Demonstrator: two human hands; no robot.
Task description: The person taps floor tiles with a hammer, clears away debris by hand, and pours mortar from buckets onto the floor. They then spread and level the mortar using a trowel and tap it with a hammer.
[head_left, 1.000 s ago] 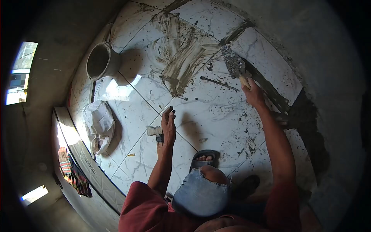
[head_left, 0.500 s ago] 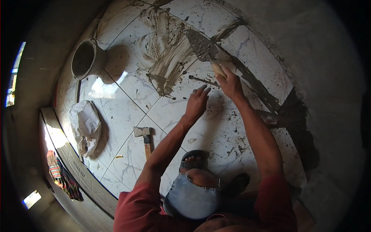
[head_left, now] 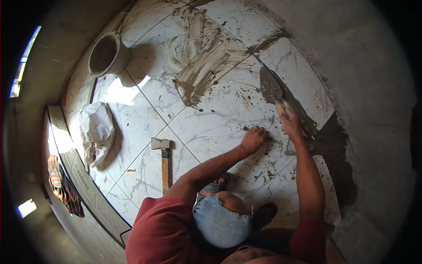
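My right hand (head_left: 291,124) is closed around the wooden handle of a trowel (head_left: 270,86). The mortar-coated blade lies over the dark mortar-filled joint (head_left: 294,103) between the tiles. My left hand (head_left: 255,140) is closed low over the tiles, left of my right forearm. A thin dark rod (head_left: 245,128) pokes out beside its fingers; most of it is hidden by the hand. Behind my right forearm, a flat mortar-smeared tool (head_left: 292,148) is partly covered.
White marbled tiles (head_left: 149,103) carry smeared mortar (head_left: 198,57) and crumbs. On the left are a bucket (head_left: 107,55), a crumpled whitish bag (head_left: 96,127) and a hatchet (head_left: 165,163). A boxed-edge mattress (head_left: 83,176) bears a striped cloth (head_left: 63,185). Rough concrete (head_left: 369,88) borders the right.
The trowel has moved right and toward me, from the smeared patch to the dark joint. My left hand has moved right and nearer me; the rod has shifted with it.
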